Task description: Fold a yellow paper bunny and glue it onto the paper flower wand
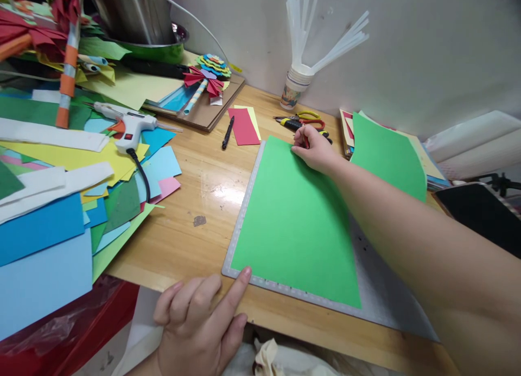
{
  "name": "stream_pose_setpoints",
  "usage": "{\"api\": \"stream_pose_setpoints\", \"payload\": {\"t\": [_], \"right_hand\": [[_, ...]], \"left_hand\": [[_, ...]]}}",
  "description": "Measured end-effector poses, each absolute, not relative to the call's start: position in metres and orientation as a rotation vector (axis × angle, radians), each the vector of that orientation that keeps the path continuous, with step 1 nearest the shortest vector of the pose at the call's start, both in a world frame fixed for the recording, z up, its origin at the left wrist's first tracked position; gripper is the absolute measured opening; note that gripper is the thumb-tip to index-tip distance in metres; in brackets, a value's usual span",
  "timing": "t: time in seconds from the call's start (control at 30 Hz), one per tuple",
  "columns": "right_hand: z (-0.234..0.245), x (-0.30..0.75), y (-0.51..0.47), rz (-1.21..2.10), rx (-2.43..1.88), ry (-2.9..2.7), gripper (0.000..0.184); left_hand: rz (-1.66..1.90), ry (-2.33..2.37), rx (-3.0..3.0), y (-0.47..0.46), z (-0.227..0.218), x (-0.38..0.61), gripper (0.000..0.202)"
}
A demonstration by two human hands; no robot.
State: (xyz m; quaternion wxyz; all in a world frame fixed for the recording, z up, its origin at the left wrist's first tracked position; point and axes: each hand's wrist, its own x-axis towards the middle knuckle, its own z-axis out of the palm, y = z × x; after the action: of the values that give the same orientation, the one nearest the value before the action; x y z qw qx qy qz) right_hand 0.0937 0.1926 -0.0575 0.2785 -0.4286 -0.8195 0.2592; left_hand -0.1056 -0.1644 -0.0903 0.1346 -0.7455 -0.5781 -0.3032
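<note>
Right grip (pixel 316 151) curled, pinch unclear, left grip (pixel 195 308) open, forefinger (pixel 236 293) at smooth green rectangular sheet (pixel 299 218)

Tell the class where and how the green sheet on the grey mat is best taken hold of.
Probably pinch the green sheet at its near right corner, coming in low from the near side. It lies mostly flat on the grey mat, so an edge or corner should give the best hold; neither the left hand nor the right hand covers this corner.
</note>
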Motion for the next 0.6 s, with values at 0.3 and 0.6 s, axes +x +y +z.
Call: {"api": "stream_pose_setpoints", "payload": {"t": [0.3, 0.6], "right_hand": [[-0.0562, 0.0926, 0.1914, 0.668, -1.185, -2.196, 0.026], [-0.055, 0.0916, 0.1909, 0.673, -1.188, -2.197, 0.027]], "left_hand": [[-0.769, -1.617, -2.194, -0.1672, -0.0931, -0.1147, 0.042], [-0.916, -1.695, -2.151, -0.1644, -0.0921, -0.1053, 0.037]]}}
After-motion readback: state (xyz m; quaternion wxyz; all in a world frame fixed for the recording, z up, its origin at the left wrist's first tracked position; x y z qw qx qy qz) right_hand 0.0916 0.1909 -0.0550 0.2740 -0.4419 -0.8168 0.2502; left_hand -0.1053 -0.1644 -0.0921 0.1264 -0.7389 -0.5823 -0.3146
